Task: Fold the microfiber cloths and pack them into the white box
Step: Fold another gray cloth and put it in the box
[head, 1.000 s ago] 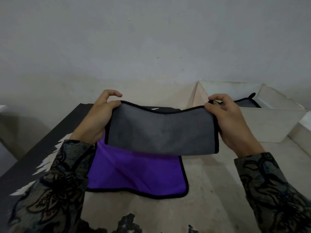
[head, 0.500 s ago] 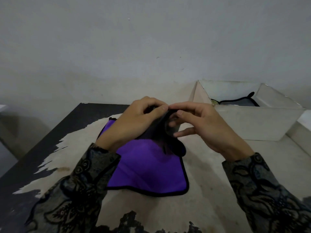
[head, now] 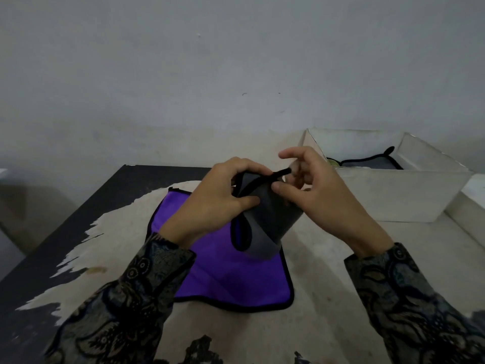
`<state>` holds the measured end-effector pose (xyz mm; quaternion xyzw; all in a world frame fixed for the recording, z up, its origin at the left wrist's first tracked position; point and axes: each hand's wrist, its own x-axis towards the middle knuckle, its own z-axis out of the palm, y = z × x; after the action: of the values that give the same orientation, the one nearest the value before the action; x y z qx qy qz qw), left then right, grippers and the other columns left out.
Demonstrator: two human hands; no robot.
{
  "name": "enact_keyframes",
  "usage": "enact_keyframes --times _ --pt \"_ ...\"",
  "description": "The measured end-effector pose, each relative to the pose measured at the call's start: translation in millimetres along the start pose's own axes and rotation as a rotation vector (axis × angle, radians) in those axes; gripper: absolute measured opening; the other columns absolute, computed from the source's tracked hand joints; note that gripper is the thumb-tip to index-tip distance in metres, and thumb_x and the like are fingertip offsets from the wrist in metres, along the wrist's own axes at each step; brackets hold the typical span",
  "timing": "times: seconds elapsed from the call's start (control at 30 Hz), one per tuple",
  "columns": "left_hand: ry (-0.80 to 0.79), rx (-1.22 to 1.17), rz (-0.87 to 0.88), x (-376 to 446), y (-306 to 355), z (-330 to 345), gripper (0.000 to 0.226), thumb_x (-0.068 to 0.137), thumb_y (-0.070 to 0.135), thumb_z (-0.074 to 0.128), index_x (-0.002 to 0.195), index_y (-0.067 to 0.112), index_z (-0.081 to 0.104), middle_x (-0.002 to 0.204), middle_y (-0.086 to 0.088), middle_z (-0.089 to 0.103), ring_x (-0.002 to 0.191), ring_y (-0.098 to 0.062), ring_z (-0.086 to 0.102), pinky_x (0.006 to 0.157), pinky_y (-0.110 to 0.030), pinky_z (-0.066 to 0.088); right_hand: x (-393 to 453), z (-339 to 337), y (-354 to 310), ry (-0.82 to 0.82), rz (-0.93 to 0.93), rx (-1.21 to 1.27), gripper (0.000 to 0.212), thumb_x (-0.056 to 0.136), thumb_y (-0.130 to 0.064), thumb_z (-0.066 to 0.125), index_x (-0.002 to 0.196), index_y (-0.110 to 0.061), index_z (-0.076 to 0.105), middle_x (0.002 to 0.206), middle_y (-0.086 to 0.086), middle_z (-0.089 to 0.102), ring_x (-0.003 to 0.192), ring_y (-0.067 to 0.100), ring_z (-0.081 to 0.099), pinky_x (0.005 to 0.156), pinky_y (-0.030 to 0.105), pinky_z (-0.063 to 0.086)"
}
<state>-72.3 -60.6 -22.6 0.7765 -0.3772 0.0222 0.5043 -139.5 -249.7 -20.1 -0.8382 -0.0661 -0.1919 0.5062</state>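
A grey microfiber cloth [head: 270, 222] with black trim hangs folded in the air between both hands, its lower end drooping over a purple cloth [head: 225, 274] that lies flat on the table. My left hand [head: 220, 200] grips the grey cloth's upper left part, thumb pressed on its face. My right hand [head: 312, 190] pinches the top black edge between thumb and fingers, its index finger raised. The white box [head: 393, 198] stands to the right, and a folded grey cloth [head: 367, 164] lies inside it.
The table [head: 328, 298] has a worn pale surface with dark patches and a black area at the left [head: 78, 219]. A plain grey wall stands close behind. A low white ledge [head: 472, 195] sits at the far right next to the box.
The grey cloth was held stretched wide between the hands; the hands came together and doubled it over. Now the folded cloth hangs lower and my right index finger has lifted.
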Motion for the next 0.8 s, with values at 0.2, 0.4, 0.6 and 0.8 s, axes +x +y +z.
enact_keyframes --times 0.2,0.4,0.6,0.8 --pt "-0.014 -0.019 0.017 1 2 8 0.04 0.077 -0.001 0.077 0.11 0.018 0.067 0.112 0.0 0.066 0.105 -0.012 0.066 0.095 -0.042 0.054 3 3 2 0.064 -0.087 -0.23 0.015 0.082 -0.027 0.078 0.094 -0.024 0.07 0.093 -0.006 0.061 0.084 0.005 0.059 0.071 0.014 0.045" --pt "-0.04 -0.038 0.025 -1 4 10 0.047 0.084 -0.003 0.069 0.123 0.02 0.053 0.116 0.003 0.063 0.11 -0.011 0.063 0.097 -0.043 0.052 4 0 6 0.066 -0.092 -0.202 0.017 0.081 -0.03 0.079 0.091 -0.019 0.071 0.102 -0.005 0.06 0.095 0.005 0.059 0.077 0.013 0.045" --pt "-0.142 0.026 0.075 -2 6 13 0.06 0.094 -0.005 0.052 0.142 0.021 0.028 0.115 -0.003 0.059 0.111 -0.013 0.059 0.097 -0.037 0.049 5 1 2 -0.031 -0.113 -0.038 0.019 0.084 -0.02 0.077 0.102 -0.019 0.072 0.114 -0.009 0.066 0.1 0.006 0.067 0.09 0.027 0.053" --pt "-0.243 0.096 0.045 -5 6 18 0.072 0.095 -0.006 0.043 0.149 0.019 0.003 0.124 -0.011 0.05 0.113 -0.015 0.056 0.1 -0.033 0.047 3 0 2 -0.074 -0.132 -0.123 0.013 0.085 -0.021 0.076 0.098 -0.021 0.073 0.099 -0.008 0.068 0.09 0.008 0.066 0.08 0.025 0.051"
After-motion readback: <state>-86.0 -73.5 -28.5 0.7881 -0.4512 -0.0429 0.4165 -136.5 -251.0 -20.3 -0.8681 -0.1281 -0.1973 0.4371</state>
